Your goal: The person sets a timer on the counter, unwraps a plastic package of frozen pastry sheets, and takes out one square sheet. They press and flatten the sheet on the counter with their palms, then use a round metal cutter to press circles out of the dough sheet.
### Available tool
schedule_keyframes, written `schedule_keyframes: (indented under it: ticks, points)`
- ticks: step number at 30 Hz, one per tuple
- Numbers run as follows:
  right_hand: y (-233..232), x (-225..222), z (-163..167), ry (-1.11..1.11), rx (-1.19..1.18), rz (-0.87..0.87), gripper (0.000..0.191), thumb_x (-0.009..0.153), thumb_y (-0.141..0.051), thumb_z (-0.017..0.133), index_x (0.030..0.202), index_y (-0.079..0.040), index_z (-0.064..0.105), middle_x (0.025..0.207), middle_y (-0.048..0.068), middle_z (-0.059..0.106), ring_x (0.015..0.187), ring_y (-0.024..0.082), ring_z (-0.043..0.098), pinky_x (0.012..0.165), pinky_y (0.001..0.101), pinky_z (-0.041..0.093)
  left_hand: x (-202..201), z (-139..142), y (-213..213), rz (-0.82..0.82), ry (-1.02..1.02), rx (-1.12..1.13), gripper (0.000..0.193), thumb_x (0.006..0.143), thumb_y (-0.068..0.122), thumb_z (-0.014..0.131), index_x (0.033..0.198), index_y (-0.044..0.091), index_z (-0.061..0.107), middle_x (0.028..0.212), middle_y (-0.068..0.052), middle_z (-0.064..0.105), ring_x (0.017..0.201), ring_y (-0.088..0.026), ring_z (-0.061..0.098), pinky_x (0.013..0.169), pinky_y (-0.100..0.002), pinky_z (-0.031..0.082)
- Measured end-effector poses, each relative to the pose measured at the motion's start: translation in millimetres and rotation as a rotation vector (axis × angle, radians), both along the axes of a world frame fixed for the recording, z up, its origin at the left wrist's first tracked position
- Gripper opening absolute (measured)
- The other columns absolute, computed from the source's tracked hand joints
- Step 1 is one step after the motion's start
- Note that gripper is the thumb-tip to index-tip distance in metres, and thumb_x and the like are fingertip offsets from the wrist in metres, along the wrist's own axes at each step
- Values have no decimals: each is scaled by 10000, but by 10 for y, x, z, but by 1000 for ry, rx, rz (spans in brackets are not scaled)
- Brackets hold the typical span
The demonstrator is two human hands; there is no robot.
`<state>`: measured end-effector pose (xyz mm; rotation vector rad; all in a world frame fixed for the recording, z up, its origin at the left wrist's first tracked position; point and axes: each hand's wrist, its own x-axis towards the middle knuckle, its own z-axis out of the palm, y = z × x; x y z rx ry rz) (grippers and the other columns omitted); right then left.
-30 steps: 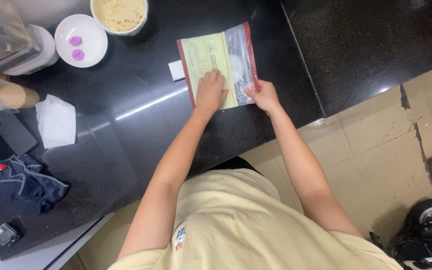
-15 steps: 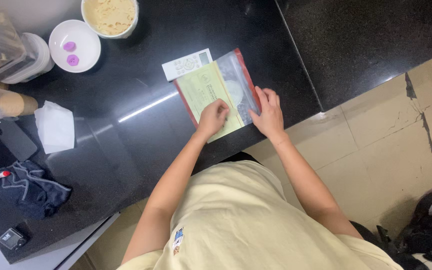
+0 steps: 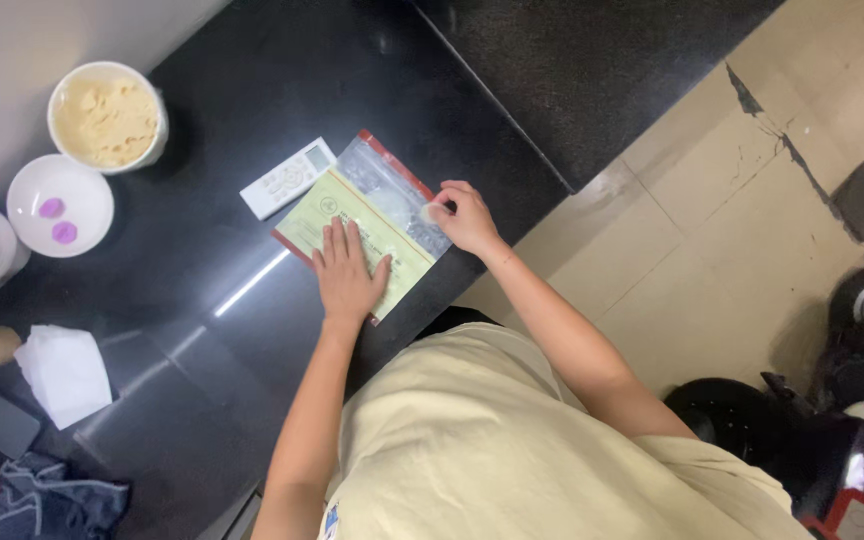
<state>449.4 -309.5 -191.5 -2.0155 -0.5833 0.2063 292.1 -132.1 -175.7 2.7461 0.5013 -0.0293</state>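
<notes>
Black and glossy, the desk (image 3: pixel 202 390) carried a flat zip pouch (image 3: pixel 367 220), yellow-green on the near part with a clear window and a red edge, lying near the front edge just ahead of you. Its long axis ran diagonally, from the lower right by your body up toward the left and away. Your left hand (image 3: pixel 345 278) lay flat on the yellow-green part, fingers spread and pressing down, closed on nothing. Your right hand (image 3: pixel 464 215) sat at the pouch's right edge on the clear window; its grip was pinched around something small and pale, though what it was could not be told. Both hands touched the pouch, the left nearer its middle, the right at its rim.

Just beyond the pouch's far corner lay a white remote control (image 3: pixel 289 178), close beside it. Farther left stood a white tub of beige powder (image 3: pixel 107 115) and a white bowl with two purple pieces (image 3: pixel 59 205), with a folded white tissue (image 3: pixel 65 372) well apart, nearer you.

Compared with half a second earlier, the pouch lay more steeply slanted and your right hand had shifted from its lower edge up onto the clear window.
</notes>
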Motion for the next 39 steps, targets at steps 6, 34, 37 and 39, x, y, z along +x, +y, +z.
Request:
schedule_keyframes:
  ticks: [6, 34, 37, 39]
  points:
    - [62, -63, 38, 266, -151, 67, 219, 843, -216, 784, 934, -24, 729, 951, 74, 724, 780, 174, 663, 736, 314, 528, 76, -128, 162, 71, -82, -2, 883, 898, 540, 627, 1525, -18, 354, 1595, -324, 226, 1481, -490, 182, 1148, -657, 171]
    - [-685, -740, 1184, -259, -69, 491, 152, 906, -121, 638, 1021, -23, 657, 1278, 91, 661, 1235, 318, 582, 999, 457, 468, 345, -82, -369, 206, 108, -1690, 225, 953, 166, 560, 969, 1, 713, 869, -88, 756, 731, -141, 734, 648, -255, 611]
    - [-860, -752, 1311, -259, -111, 400, 208, 888, -116, 650, 1075, -34, 691, 1206, 64, 687, 1116, 311, 600, 940, 444, 486, 445, -6, -536, 69, 89, -1617, 230, 982, 203, 630, 988, -1, 736, 864, -74, 760, 724, -124, 718, 637, -244, 592]
    - [-982, -733, 1384, -268, -106, 361, 194, 893, -109, 653, 1070, -36, 683, 1202, 64, 690, 1051, 298, 614, 913, 424, 508, 527, 68, -641, 52, 19, -1538, 185, 958, 174, 686, 950, 1, 748, 827, -66, 742, 690, -108, 696, 607, -238, 570]
